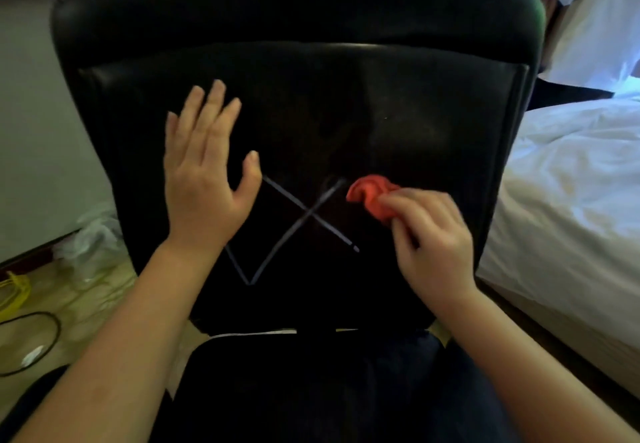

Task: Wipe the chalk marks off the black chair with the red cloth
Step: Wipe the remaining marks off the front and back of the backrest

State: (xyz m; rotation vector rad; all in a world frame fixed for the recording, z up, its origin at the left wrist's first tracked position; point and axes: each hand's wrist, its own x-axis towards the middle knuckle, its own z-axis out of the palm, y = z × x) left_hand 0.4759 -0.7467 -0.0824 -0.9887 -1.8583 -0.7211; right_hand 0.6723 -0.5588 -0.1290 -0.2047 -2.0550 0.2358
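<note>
While bunched, cloth in right hand

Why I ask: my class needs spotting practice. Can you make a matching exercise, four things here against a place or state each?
Things:
1. left hand
2. right hand
3. red cloth
4. chalk marks

Places or states:
A. crossed white lines on the back of the black chair
B. bunched up, just right of the marks
C. open, fingers straight, left of the marks
D. fingers pinching the cloth

Pairs: 1-C, 2-D, 3-B, 4-A.
</note>
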